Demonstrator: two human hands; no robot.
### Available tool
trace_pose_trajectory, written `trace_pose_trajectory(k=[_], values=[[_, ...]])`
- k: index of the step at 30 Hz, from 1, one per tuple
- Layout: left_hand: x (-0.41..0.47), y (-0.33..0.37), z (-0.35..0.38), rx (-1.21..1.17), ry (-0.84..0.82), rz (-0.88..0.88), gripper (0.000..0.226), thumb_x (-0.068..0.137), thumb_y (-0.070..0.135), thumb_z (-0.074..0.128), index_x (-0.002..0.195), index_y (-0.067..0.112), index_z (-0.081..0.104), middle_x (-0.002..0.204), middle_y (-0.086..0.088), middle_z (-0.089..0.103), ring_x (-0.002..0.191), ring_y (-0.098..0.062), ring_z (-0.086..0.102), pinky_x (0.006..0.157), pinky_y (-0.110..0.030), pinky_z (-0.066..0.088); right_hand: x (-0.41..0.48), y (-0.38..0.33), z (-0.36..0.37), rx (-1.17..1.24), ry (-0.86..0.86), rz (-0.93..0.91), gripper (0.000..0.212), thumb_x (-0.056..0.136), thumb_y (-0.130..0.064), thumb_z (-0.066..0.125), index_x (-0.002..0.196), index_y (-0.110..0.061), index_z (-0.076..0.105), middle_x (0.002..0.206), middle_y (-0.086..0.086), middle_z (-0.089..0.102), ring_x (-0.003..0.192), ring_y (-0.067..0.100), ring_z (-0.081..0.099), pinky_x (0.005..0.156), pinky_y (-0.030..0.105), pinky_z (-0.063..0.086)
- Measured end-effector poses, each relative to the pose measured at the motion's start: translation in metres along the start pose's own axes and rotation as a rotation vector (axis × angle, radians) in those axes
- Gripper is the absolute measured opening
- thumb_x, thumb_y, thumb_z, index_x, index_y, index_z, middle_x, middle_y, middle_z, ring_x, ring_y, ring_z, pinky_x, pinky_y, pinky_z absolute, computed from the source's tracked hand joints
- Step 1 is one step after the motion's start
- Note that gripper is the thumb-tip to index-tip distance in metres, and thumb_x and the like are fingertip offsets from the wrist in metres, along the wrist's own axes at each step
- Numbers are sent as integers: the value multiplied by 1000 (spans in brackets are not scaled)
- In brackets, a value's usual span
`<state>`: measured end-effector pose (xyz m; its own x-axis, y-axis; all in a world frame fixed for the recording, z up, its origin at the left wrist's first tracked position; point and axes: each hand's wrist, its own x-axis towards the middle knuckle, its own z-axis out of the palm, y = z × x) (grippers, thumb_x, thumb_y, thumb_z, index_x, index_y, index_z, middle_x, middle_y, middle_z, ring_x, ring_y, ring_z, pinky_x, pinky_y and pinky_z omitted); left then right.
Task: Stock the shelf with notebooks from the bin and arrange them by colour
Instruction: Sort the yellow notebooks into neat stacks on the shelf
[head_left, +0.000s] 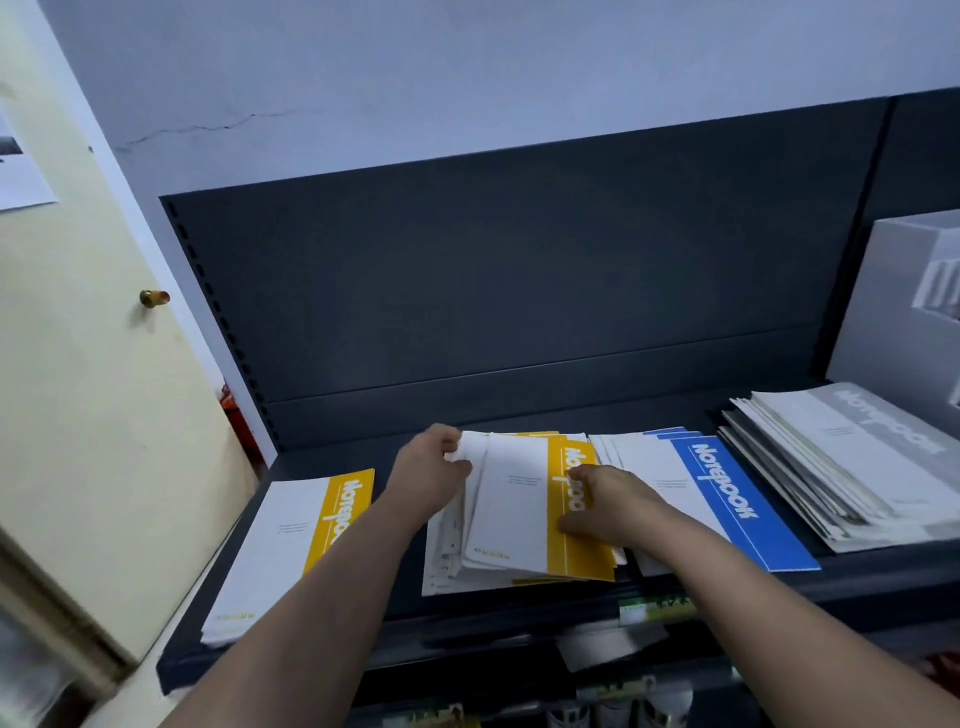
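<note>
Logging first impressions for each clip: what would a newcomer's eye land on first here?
Both bare hands, left hand and right hand, squaring up the middle stack of yellow-striped white notebooks on the dark metal shelf. Beside it lie a second yellow-striped stack at the left, a blue-striped stack to the right, and a grey stack at the far right.

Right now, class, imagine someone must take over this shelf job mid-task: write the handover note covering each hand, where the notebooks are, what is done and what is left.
Left hand: gripping the far left corner of the middle yellow stack.
Right hand: pressed flat on that stack's top cover.
On the shelf, left to right: a separate yellow pile, the middle yellow stack, a blue stack, a grey stack.
Done: notebooks grouped by colour.
Left: square up the untidy middle stack, perhaps merge the two yellow piles. The bin is out of view, so check it.
</note>
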<state>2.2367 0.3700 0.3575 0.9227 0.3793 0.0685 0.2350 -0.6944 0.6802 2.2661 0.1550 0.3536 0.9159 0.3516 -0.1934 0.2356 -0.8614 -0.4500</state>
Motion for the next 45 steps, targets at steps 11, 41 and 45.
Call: trace_pose_trajectory(k=[11, 41, 45], values=[[-9, 8, 8, 27, -142, -212, 24, 85, 28, 68, 85, 3, 67, 90, -7, 69, 87, -24, 67, 79, -37, 54, 11, -2, 12, 14, 52, 76, 58, 83, -45, 64, 130, -19, 42, 131, 4, 53, 121, 29, 47, 92, 38, 45], [-2, 15, 21, -134, -238, -319, 34, 76, 23, 81, 102, 7, 66, 103, -4, 70, 95, -22, 66, 82, -36, 54, 4, -3, 5, 754, 139, 125, 63, 86, 10, 50, 139, -22, 39, 117, 2, 55, 102, 23, 55, 79, 34, 46], [-2, 12, 22, -171, -167, -275, 40, 79, 32, 77, 105, 11, 56, 107, -3, 65, 100, -23, 64, 86, -40, 54, -6, -4, 2, 955, 164, 18, 68, 88, 14, 50, 141, -25, 35, 103, -5, 57, 86, 11, 54, 59, 23, 42]])
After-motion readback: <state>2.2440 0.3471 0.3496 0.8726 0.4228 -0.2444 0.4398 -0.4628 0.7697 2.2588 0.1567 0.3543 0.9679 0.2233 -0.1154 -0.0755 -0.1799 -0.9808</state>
